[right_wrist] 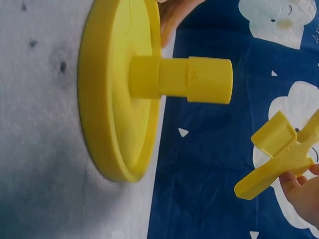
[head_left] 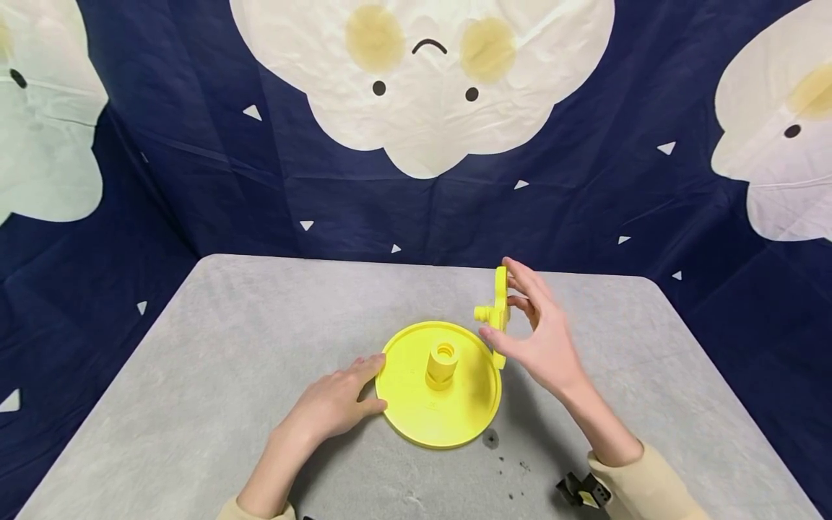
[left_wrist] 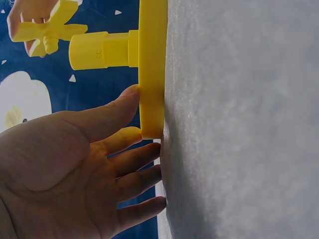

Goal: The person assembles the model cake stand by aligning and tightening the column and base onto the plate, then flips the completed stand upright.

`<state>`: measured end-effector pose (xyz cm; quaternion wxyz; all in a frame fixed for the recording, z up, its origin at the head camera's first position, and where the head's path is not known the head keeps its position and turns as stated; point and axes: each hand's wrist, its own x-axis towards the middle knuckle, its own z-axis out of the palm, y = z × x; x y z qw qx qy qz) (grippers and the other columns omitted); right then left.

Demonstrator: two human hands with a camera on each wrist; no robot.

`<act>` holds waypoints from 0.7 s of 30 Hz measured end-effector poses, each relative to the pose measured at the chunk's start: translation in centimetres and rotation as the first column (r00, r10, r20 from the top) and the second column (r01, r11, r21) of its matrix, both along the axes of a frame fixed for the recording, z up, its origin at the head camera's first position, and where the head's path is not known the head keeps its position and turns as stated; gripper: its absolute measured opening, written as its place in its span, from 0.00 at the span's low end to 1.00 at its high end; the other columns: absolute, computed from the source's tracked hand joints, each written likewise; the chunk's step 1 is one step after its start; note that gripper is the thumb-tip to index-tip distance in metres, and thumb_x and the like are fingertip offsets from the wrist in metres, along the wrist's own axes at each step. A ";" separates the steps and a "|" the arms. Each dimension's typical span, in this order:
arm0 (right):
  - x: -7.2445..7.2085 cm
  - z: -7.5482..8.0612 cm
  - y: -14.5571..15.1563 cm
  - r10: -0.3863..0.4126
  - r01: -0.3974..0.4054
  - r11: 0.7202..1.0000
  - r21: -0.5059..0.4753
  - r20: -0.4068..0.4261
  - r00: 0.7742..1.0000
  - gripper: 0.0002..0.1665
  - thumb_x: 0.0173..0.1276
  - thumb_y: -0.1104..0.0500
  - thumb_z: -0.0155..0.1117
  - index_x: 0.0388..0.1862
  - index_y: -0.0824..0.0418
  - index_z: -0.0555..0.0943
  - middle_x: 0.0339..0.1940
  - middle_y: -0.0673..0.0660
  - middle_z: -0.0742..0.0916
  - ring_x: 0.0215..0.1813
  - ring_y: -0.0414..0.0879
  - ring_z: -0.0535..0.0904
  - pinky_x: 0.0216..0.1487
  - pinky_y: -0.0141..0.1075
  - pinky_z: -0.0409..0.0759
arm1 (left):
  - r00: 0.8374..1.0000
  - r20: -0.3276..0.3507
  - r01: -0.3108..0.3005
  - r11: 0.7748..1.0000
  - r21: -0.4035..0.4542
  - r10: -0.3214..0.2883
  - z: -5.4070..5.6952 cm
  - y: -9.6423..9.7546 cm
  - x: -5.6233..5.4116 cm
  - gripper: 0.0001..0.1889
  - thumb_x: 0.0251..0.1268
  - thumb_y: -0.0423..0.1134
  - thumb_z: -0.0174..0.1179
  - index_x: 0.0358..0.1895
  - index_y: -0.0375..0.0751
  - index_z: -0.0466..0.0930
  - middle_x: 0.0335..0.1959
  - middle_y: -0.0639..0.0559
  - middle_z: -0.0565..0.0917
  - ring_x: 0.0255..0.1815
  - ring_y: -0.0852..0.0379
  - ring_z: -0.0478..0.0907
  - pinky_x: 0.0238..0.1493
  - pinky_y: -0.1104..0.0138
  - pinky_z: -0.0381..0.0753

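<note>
Yellow, plastic-looking and round, the rimmed dish (head_left: 406,410) lies flat on the grey counter (head_left: 247,325) in the head view, a hollow yellow post (head_left: 442,367) standing at its centre. At the dish's nine o'clock the left hand (head_left: 338,399) rests against the rim, fingers uncurled, thumb apart from them. Just off its two o'clock, the right hand (head_left: 538,339) pinches a yellow piece with several blunt arms (head_left: 500,318), held on edge, its short stub (head_left: 482,313) pointing to nine o'clock. The post's mouth faces up, so bringing the stub down at this angle would probably make it catch the lip or jam askew.

From the left wrist, thumb and forefinger meet the dish's edge while the other fingers spread by the counter. Bracing one side only, they may let the dish slide or turn under a sideways push.

From the right wrist, the piece sits tilted at four o'clock, clamped by the fingers near one edge; a knock could twist it loose, likely dropping it.
</note>
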<state>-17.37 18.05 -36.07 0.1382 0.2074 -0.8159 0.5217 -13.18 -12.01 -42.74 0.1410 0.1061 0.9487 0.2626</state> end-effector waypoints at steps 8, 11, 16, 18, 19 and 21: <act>0.3 -0.2 -0.9 0.075 -0.077 0.994 0.083 0.025 0.997 0.56 0.54 0.62 0.81 0.80 0.42 0.65 0.78 0.48 0.70 0.68 0.45 0.75 0.69 0.24 0.74 | 1.000 0.004 -0.001 1.000 -0.004 0.001 -0.1 0.1 -0.1 0.39 0.66 0.51 0.69 0.78 0.48 0.66 0.79 0.48 0.70 0.80 0.41 0.66 0.74 0.37 0.69; 0.4 -0.1 -1.3 0.081 -0.080 0.985 0.153 0.003 0.997 0.56 0.53 0.59 0.82 0.80 0.40 0.65 0.79 0.47 0.71 0.66 0.45 0.78 0.66 0.32 0.79 | 1.000 0.001 0.000 1.000 -0.006 0.000 -0.1 0.1 -0.1 0.39 0.66 0.51 0.69 0.78 0.48 0.67 0.79 0.48 0.70 0.80 0.41 0.66 0.74 0.37 0.69; 0.5 -0.1 -2.0 0.085 -0.074 0.960 0.272 -0.026 0.996 0.56 0.52 0.51 0.81 0.80 0.38 0.66 0.78 0.45 0.72 0.59 0.45 0.80 0.60 0.46 0.80 | 1.000 -0.001 0.002 1.000 -0.004 -0.002 -0.1 0.1 -0.1 0.39 0.66 0.51 0.69 0.78 0.48 0.67 0.79 0.48 0.70 0.80 0.41 0.66 0.75 0.38 0.69; 0.5 -0.1 -2.3 0.104 -0.095 0.951 0.294 -0.013 0.994 0.56 0.52 0.50 0.80 0.80 0.40 0.66 0.78 0.46 0.71 0.61 0.45 0.79 0.61 0.48 0.80 | 1.000 0.001 0.003 1.000 -0.002 -0.003 -0.1 0.1 -0.1 0.39 0.67 0.51 0.69 0.78 0.47 0.66 0.79 0.48 0.70 0.80 0.40 0.66 0.75 0.38 0.68; 0.5 -0.1 -2.5 0.116 -0.109 0.947 0.304 -0.006 0.993 0.56 0.52 0.49 0.80 0.80 0.41 0.65 0.79 0.46 0.71 0.63 0.46 0.78 0.63 0.49 0.80 | 1.000 0.001 0.004 1.000 -0.001 -0.004 -0.1 0.1 -0.1 0.39 0.67 0.51 0.68 0.78 0.47 0.66 0.79 0.48 0.70 0.80 0.40 0.66 0.75 0.38 0.68; 0.5 -0.1 -2.8 0.138 -0.133 0.936 0.325 0.006 0.990 0.57 0.51 0.49 0.79 0.81 0.45 0.65 0.80 0.47 0.70 0.70 0.47 0.75 0.68 0.52 0.79 | 1.000 -0.002 0.005 1.000 0.001 -0.005 -0.1 0.0 0.0 0.38 0.67 0.51 0.68 0.78 0.47 0.66 0.79 0.48 0.70 0.80 0.40 0.66 0.75 0.38 0.68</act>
